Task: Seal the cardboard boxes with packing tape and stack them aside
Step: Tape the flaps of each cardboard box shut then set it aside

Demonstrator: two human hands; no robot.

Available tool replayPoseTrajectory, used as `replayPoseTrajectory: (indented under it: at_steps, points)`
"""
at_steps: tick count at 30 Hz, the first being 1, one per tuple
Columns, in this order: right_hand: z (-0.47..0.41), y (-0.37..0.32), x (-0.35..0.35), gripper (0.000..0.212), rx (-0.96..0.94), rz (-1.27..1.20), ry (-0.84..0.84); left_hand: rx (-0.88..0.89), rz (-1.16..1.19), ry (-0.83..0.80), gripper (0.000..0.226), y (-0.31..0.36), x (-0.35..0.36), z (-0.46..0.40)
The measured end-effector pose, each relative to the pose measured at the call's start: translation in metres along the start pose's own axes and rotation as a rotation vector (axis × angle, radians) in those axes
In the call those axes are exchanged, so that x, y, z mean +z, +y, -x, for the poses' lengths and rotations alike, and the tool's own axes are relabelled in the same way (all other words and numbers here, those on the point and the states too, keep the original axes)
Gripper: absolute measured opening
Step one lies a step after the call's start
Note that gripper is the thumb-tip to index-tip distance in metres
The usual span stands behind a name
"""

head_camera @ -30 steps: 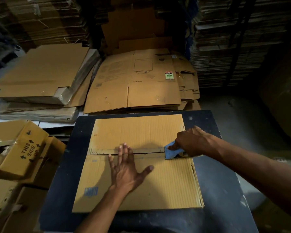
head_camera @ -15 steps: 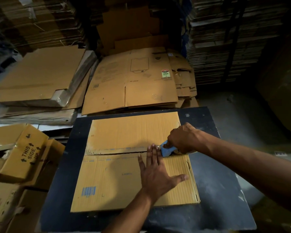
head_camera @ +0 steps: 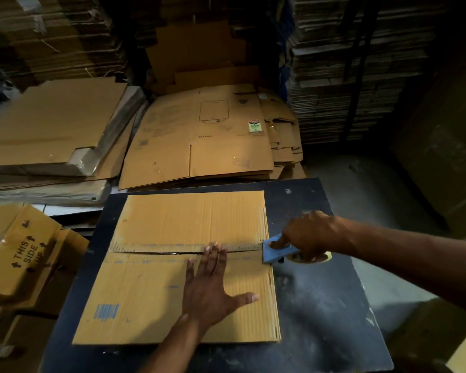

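Cardboard box (head_camera: 189,267) flat on table (head_camera: 320,305), left hand (head_camera: 209,289) spread pressing seam, right hand (head_camera: 311,234) gripping seemingly blue tape dispenser (head_camera: 276,251)

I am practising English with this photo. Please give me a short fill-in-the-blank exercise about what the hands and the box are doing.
1. The left hand presses flat on the ____ box.
2. The right hand holds a tape dispenser whose colour is ____.
3. The dispenser sits at the ____ end of the box's middle seam.
4. The box lies on a ____ table.

Missing words: cardboard; blue; right; dark
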State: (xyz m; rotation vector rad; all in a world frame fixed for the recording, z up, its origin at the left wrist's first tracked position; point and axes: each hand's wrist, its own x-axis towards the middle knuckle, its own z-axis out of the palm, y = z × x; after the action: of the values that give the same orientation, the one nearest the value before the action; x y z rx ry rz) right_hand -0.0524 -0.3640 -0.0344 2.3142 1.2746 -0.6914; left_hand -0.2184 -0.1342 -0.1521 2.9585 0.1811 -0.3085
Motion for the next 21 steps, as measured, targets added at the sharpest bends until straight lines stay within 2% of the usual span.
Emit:
replayPoseTrajectory:
  at_steps: [5,10,14,21]
  points:
    - [-0.002,0.001,0.013,0.062,-0.016,-0.039,0.118,-0.030,-0.029,-0.026,0.137,0.010,-0.010,-0.002]
    - [0.001,0.001,0.017,0.060,-0.022,-0.057,0.148,0.025,0.126,0.007,0.137,0.079,0.004,-0.009]
    - [0.004,0.004,0.018,0.062,-0.011,-0.096,0.142,0.006,0.028,0.110,0.103,0.093,0.025,-0.015]
    - [0.024,0.029,0.029,0.066,0.059,-0.184,0.134,-0.014,-0.030,0.090,0.097,0.096,0.027,-0.017]
